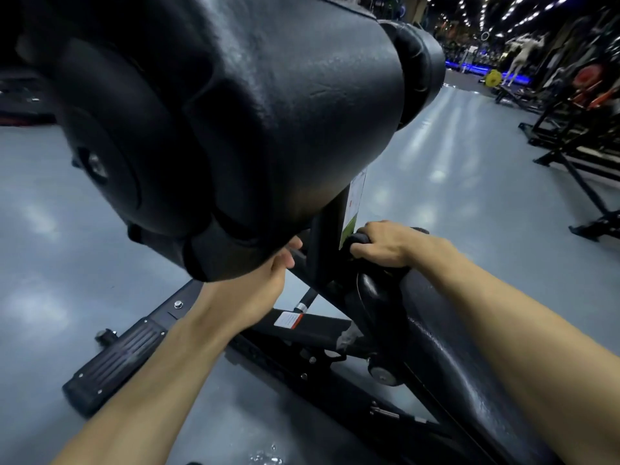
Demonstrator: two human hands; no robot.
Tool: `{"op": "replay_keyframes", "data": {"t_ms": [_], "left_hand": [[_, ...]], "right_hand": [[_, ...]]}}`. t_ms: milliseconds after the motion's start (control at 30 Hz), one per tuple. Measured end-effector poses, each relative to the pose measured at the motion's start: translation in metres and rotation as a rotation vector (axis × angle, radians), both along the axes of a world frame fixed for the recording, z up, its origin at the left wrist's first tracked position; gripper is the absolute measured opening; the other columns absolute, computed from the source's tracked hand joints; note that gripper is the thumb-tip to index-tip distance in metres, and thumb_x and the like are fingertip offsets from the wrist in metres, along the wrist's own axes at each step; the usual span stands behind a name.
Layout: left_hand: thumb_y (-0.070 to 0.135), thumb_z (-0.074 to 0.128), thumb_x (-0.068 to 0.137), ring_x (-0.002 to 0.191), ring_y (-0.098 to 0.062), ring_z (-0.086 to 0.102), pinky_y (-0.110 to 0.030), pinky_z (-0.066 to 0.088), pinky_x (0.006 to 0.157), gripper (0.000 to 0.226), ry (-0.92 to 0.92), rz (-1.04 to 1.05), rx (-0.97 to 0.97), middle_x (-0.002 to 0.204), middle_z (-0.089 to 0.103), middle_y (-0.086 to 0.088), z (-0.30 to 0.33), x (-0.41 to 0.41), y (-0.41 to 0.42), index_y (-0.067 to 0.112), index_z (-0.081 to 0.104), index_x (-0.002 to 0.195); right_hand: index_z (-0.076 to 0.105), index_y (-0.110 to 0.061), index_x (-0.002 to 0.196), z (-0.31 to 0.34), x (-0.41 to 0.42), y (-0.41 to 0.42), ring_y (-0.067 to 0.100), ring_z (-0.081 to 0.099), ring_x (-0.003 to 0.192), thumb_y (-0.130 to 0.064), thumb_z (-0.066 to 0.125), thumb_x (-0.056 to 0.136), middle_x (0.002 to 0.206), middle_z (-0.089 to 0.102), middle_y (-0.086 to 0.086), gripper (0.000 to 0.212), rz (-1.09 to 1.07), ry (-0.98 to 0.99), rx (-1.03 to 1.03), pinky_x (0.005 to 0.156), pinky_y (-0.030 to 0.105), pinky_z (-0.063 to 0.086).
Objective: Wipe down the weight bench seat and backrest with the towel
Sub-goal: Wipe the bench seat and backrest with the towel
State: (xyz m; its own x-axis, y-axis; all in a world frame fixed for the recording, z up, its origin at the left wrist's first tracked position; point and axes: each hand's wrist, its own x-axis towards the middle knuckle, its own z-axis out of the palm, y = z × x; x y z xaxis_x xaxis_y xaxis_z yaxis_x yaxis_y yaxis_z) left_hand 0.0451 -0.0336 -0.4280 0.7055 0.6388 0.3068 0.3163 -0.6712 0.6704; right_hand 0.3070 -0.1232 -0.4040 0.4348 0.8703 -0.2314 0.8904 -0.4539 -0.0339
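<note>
A big black foam roller pad point(235, 112) fills the upper left, with a second roller point(421, 62) behind it. The bench's black padded seat point(453, 350) slopes down at the lower right. My right hand point(382, 245) is closed around a black handle beside the upright post point(322, 243). My left hand point(265, 280) reaches up under the big roller; its fingers are hidden behind the pad, so what it touches is unclear. No towel shows in either hand or anywhere in view.
The bench's black steel frame point(312, 327) and ribbed foot plate point(114, 360) lie on the grey gym floor point(453, 169). Racks and machines point(577, 129) stand along the right. A small wet patch point(265, 456) glistens on the floor near me.
</note>
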Motion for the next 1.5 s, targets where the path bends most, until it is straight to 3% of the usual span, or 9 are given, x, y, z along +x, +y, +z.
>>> {"op": "replay_keyframes", "data": {"t_ms": [133,433,567,667,867,1000,1267,1367,1500], "left_hand": [[0.021,0.037,0.103,0.099,-0.009,0.067,-0.006,0.037,0.083,0.037,0.060,-0.054,-0.065,0.118,0.070,0.008,0.003,-0.005,-0.002,0.027,0.065,0.126],[0.015,0.043,0.100,0.075,-0.005,0.065,-0.009,0.041,0.059,0.032,0.031,-0.009,-0.138,0.096,0.068,0.014,0.001,0.005,-0.005,0.036,0.065,0.109],[0.019,0.041,0.098,0.077,-0.006,0.066,-0.015,0.046,0.064,0.031,0.046,0.005,-0.156,0.095,0.068,0.015,-0.002,0.003,-0.003,0.039,0.064,0.106],[0.019,0.040,0.096,0.076,-0.005,0.065,-0.025,0.052,0.072,0.032,0.068,0.017,-0.115,0.096,0.068,0.018,-0.001,0.000,-0.002,0.038,0.064,0.105],[0.012,0.040,0.097,0.077,-0.010,0.066,-0.012,0.043,0.059,0.033,0.066,0.019,-0.177,0.095,0.067,0.014,0.002,0.012,-0.003,0.035,0.064,0.102],[0.015,0.036,0.097,0.077,-0.013,0.068,-0.031,0.056,0.068,0.036,0.106,0.007,-0.219,0.096,0.067,0.020,0.001,0.018,-0.002,0.042,0.060,0.102],[0.007,0.034,0.098,0.076,-0.019,0.068,-0.027,0.055,0.065,0.038,0.074,-0.021,-0.253,0.101,0.068,0.011,0.000,0.020,0.001,0.029,0.063,0.106],[0.005,0.035,0.098,0.079,-0.015,0.067,-0.017,0.050,0.062,0.038,0.064,-0.012,-0.238,0.100,0.069,0.010,-0.001,0.020,0.004,0.028,0.065,0.106],[0.004,0.035,0.100,0.077,-0.010,0.063,-0.006,0.043,0.061,0.037,0.065,0.000,-0.246,0.101,0.069,0.004,0.002,0.021,0.005,0.021,0.067,0.108]], "right_hand": [[0.061,-0.008,0.080,-0.008,-0.024,-0.007,0.036,0.060,0.085,-0.051,0.044,0.088,0.089,0.068,0.018,0.047,0.059,-0.133,0.110,0.073,0.036,0.041],[0.074,-0.017,0.093,-0.031,-0.091,-0.053,0.022,0.058,0.096,-0.055,0.039,0.079,0.092,0.068,-0.001,0.053,0.363,-0.193,0.247,0.113,0.035,0.034],[0.072,-0.023,0.100,-0.012,-0.044,-0.033,0.027,0.059,0.099,-0.054,0.035,0.081,0.102,0.067,0.003,0.052,0.204,-0.097,0.334,0.091,0.041,0.048],[0.056,-0.026,0.073,-0.014,-0.023,-0.019,0.031,0.059,0.092,-0.053,0.034,0.081,0.098,0.062,0.006,0.036,-0.006,-0.037,0.350,0.081,0.045,0.050],[0.062,-0.015,0.068,-0.029,-0.085,-0.033,0.028,0.055,0.074,-0.050,0.039,0.078,0.076,0.063,0.005,0.043,0.279,-0.112,0.370,0.074,0.041,0.048],[0.049,-0.017,0.064,-0.024,-0.112,-0.067,0.023,0.045,0.073,-0.044,0.044,0.079,0.070,0.053,-0.002,0.032,0.443,0.048,0.303,0.077,0.037,0.044],[0.070,-0.008,0.084,0.017,-0.005,-0.050,0.028,0.064,0.084,-0.039,0.043,0.075,0.084,0.068,0.010,0.043,-0.014,0.207,0.703,0.080,0.040,0.050],[0.069,-0.014,0.088,0.006,0.013,-0.026,0.024,0.062,0.096,-0.037,0.043,0.079,0.101,0.064,0.006,0.036,-0.013,0.216,0.550,0.090,0.037,0.048],[0.053,-0.014,0.078,-0.012,0.008,-0.007,0.031,0.056,0.087,-0.048,0.037,0.074,0.082,0.060,0.008,0.038,-0.005,0.068,0.234,0.078,0.044,0.049]]}}
